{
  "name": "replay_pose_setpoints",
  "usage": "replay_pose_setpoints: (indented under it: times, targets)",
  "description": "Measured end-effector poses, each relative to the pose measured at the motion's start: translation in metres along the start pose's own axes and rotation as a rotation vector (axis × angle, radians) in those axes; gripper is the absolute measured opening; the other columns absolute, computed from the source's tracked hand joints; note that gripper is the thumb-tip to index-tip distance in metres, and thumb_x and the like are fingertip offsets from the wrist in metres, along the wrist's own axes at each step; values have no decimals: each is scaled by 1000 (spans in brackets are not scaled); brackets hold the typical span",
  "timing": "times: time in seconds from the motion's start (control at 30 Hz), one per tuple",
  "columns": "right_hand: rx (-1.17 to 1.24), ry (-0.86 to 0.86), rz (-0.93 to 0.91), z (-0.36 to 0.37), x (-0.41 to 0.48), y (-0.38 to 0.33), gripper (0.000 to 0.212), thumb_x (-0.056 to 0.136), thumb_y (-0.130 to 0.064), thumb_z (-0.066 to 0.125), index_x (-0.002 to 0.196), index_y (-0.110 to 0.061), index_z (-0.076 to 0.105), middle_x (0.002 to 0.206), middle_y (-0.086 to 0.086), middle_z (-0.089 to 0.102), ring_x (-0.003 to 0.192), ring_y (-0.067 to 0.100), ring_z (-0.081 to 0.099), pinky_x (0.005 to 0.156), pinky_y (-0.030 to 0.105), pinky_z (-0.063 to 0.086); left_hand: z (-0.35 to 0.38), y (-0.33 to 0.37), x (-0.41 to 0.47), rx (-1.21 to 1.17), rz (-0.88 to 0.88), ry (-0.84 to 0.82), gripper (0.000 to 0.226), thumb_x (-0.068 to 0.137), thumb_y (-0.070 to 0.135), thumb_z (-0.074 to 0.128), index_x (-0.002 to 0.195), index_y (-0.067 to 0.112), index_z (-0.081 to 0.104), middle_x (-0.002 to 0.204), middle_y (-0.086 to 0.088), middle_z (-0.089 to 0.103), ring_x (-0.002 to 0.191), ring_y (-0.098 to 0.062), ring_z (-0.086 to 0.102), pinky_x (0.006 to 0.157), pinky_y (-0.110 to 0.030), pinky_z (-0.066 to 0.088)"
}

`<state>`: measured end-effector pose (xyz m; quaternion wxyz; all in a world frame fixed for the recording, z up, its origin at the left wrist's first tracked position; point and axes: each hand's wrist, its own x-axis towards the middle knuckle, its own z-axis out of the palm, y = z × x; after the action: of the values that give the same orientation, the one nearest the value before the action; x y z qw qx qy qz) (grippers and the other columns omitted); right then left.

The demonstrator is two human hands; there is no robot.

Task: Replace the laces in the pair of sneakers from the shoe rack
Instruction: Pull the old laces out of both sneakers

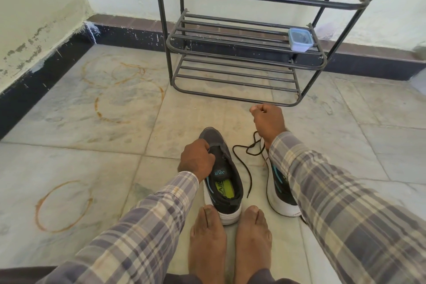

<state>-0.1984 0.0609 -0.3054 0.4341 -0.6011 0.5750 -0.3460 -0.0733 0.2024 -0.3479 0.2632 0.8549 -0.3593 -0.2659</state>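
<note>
A dark grey sneaker with a white sole and green insole stands on the floor in front of my bare feet, toe pointing away. My left hand grips its tongue area. A second sneaker lies to the right, partly hidden under my right sleeve. A black lace trails loose on the floor between the two shoes, running up towards my right hand. That hand is closed in a fist above the floor, holding the lace's upper end.
A black metal shoe rack stands against the far wall, with a small lidded plastic box on its middle shelf. Marble floor tiles with rust rings spread to the left. My bare feet rest just behind the sneaker.
</note>
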Motion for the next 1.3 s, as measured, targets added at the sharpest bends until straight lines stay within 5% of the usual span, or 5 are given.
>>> replay_pose_setpoints:
  times: [0.3, 0.47, 0.73, 1.03, 1.3]
  targets:
    - [-152, -66, 2, 12, -3, 27, 27, 96, -7, 49, 118, -13, 65, 124, 10, 64, 105, 25, 63, 92, 39, 54, -30, 6, 24, 185, 23, -8, 28, 92, 15, 57, 120, 15, 64, 123, -12, 64, 109, -33, 61, 91, -39, 51]
    - [-756, -337, -58, 26, -1, 43, 49, 95, -20, 58, 142, -11, 48, 141, 12, 51, 127, 31, 52, 104, 37, 43, -30, 5, 28, 199, 35, -44, 24, 92, 28, 58, 113, 17, 64, 116, -9, 65, 101, -31, 62, 87, -37, 52]
    - [-1351, -394, -181, 54, -24, 71, 40, 94, -13, 52, 133, -8, 48, 132, 13, 50, 123, 34, 47, 96, 41, 46, -33, -6, 49, 159, 12, 203, 41, 98, 47, 40, 86, 14, 61, 84, -5, 61, 75, -29, 56, 68, -34, 42]
    - [-1256, -467, -298, 37, -34, 64, 23, 96, -9, 53, 119, -10, 55, 116, 13, 59, 107, 30, 57, 89, 39, 51, -29, 11, 36, 74, 19, 254, 38, 100, 44, 38, 93, 14, 61, 86, -4, 60, 76, -28, 54, 68, -34, 41]
    - [-1340, -211, -289, -74, -24, -62, 27, 88, -19, 66, 113, -9, 60, 115, 13, 63, 104, 33, 63, 83, 39, 55, -34, 41, -20, 50, 80, 182, 28, 100, 38, 39, 90, 17, 55, 87, -3, 55, 78, -25, 52, 72, -32, 40]
